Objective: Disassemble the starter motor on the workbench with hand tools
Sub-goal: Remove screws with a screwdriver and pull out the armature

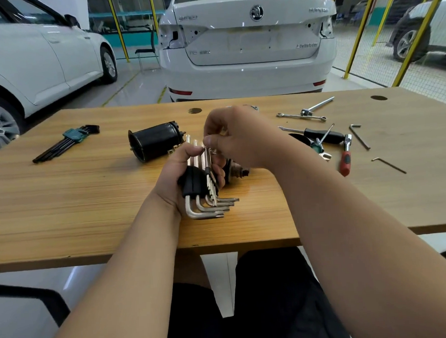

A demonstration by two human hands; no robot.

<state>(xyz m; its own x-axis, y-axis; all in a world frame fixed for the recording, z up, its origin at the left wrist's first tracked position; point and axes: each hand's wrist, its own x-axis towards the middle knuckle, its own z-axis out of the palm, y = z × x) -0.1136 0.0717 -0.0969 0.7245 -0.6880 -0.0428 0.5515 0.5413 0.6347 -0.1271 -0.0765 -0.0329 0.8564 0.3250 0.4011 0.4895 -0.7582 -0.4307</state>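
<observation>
Head view, seated at the wooden surface (90, 200).

Left hand (177, 176): we note the fingers clenched round a set of silver star-tipped L-keys (207, 208), gripping it at its black holder (193, 181). The long shafts point up and away; the short bent ends stick out to the right below the hand, just above the surface.

Right hand (241, 140): fingers (214, 141) grasping the upper end of one thin key in the set, in a pinch between thumb and forefinger. That key stands among the others in the holder; we cannot tell how far it is seated.

Task item: the black cylindrical starter motor housing (155, 141) lies on its side on the surface, just behind and left of the left hand, open end facing left. A second metal motor part (238, 170) lies just behind the two hands, mostly hidden by them.

Other items on the surface:
- far left, a dark hex key set in a teal holder (67, 142), well apart from the motor;
- right side, a slim spanner (301, 116), a black-handled screwdriver (317, 134), a red-handled ratchet (345, 158) and two loose L-keys (359, 136) (389, 165).

Beyond the surface stands a white car (247, 45), rear toward us.
</observation>
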